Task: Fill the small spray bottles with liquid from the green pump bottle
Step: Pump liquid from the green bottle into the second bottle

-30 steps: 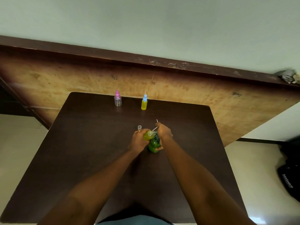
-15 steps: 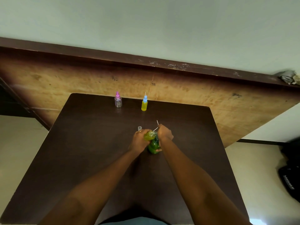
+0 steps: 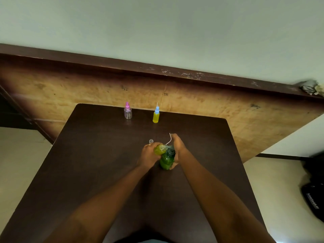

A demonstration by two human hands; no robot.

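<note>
The green pump bottle (image 3: 166, 160) stands mid-table, with my right hand (image 3: 178, 148) wrapped around it and over its dark pump head. A thin white dip tube (image 3: 169, 138) sticks up beside that hand. My left hand (image 3: 149, 154) holds a small bottle of yellow-green liquid (image 3: 159, 149), tilted with its mouth against the pump spout. A small clear cap (image 3: 151, 141) rests on the table just beyond my left hand. At the far edge stand a clear spray bottle with a pink top (image 3: 127, 111) and a yellow-filled spray bottle with a blue top (image 3: 156, 115).
The dark brown table (image 3: 91, 155) abuts a worn wooden wall panel (image 3: 219, 104). A black bag (image 3: 313, 195) lies on the pale floor to the right.
Both hands stay on the bottles with almost no shift. The white tube now shows a slight curve beside my right hand.
</note>
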